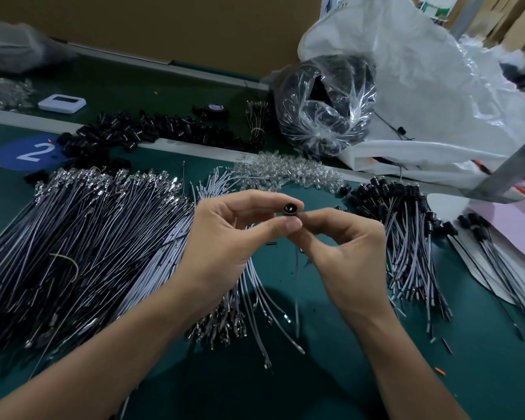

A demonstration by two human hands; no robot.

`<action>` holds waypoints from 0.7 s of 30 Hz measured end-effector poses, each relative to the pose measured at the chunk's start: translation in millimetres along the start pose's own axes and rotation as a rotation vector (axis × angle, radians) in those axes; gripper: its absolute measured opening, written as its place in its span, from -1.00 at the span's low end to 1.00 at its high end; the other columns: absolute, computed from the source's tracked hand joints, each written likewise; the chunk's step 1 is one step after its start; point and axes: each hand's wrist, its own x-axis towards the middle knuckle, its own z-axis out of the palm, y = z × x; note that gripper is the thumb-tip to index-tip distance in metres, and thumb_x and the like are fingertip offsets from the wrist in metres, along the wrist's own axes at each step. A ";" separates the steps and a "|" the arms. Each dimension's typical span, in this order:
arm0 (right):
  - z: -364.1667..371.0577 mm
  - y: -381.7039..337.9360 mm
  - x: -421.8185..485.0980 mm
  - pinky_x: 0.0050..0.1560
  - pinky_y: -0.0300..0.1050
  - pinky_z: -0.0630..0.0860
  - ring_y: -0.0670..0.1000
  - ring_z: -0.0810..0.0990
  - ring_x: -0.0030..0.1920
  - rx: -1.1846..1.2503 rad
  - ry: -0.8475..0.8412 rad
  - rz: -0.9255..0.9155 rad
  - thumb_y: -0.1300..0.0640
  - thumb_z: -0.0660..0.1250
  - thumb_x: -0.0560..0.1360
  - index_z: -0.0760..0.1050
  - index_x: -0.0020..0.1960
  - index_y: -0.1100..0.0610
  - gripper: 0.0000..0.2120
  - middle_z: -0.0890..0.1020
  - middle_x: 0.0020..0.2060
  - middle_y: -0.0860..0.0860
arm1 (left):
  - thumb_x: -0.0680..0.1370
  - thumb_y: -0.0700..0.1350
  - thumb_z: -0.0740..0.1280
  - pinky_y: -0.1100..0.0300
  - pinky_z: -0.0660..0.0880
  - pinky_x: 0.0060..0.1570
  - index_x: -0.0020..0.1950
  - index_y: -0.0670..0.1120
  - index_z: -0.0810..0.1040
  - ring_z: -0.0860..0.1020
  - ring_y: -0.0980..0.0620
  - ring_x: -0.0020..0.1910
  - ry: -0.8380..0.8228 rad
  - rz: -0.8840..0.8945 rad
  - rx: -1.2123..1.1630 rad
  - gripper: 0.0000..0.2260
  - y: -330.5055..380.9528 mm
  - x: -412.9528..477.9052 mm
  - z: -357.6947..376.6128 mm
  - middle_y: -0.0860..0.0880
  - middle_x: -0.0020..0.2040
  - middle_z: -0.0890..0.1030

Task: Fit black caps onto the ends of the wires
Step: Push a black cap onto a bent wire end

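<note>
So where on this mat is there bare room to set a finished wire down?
Bare green mat shows at the near edge between the forearms, and near right, below the capped wires. A smaller patch lies beside the blue number disc. Elsewhere it is crowded: wire pile left, clear parts and loose black caps behind.

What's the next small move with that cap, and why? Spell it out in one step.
Probably press the black cap home onto the wire's end. The left hand pinches it between thumb and forefinger, the right hand pinches the wire right beside it, and the wire hangs down below them. Whether the end is already seated is hidden by the fingers.
</note>
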 end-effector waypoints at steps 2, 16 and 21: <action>-0.4 -0.8 0.0 -0.18 -0.25 0.56 -0.08 0.69 -0.27 0.027 0.010 0.008 0.15 0.54 0.34 0.68 -0.18 0.19 -0.88 0.72 -0.31 0.00 | 0.35 -0.19 0.53 0.20 0.59 -0.04 -0.09 -0.03 0.73 0.66 0.00 -0.07 0.004 0.007 -0.001 -0.84 0.1 -0.2 1.3 -0.06 -0.10 0.73; 0.0 -4.1 -1.8 -0.13 -0.29 0.54 -0.09 0.69 -0.21 0.043 -0.133 0.036 0.24 0.46 0.44 0.68 -0.13 0.14 -0.96 0.73 -0.26 -0.04 | 0.41 -0.17 0.42 0.30 0.56 -0.04 -0.05 -0.11 0.72 0.67 0.07 0.04 0.036 -0.078 -0.100 -0.84 1.7 -3.2 4.7 -0.02 0.03 0.72; 5.0 -1.0 -3.4 -0.09 -0.17 0.58 -0.08 0.69 -0.20 -0.065 -0.180 0.046 0.12 0.45 0.47 0.68 -0.08 0.14 -0.90 0.72 -0.26 -0.06 | 0.40 -0.16 0.40 0.24 0.57 0.01 -0.05 -0.09 0.70 0.68 -0.01 -0.02 0.103 -0.072 -0.172 -0.84 8.1 -1.2 1.4 -0.11 -0.05 0.72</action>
